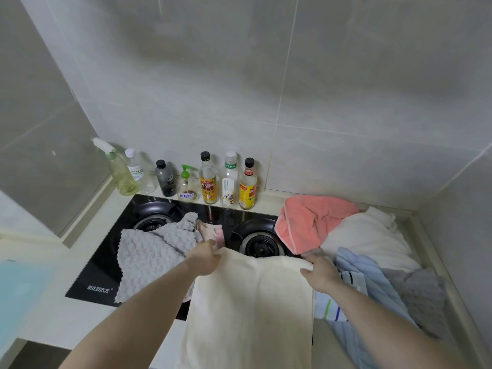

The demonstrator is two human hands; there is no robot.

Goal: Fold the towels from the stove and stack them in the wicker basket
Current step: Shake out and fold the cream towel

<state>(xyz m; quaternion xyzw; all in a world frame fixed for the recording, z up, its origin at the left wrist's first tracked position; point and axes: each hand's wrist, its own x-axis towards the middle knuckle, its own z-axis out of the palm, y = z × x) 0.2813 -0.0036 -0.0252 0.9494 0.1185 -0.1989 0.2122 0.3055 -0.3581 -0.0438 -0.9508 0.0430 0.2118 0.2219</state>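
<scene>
Holding cream towel (250,302) by its far corners over the stove's (87,278) front edge.
Soft, limp terry: left hand (206,258) and right hand (320,272) both pinching the hem, best kept taut.

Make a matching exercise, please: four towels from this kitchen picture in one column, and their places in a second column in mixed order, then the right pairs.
Column 1
1. cream towel
2. grey towel
3. pink towel
4. white towel

Column 2
A. lies over the left burner of the stove
B. held at its top edge by both hands, left hand and right hand
C. on the counter near the right wall, beside the pink one
D. bunched at the right burner's far right side

Pairs: 1-B, 2-A, 3-D, 4-C
</scene>
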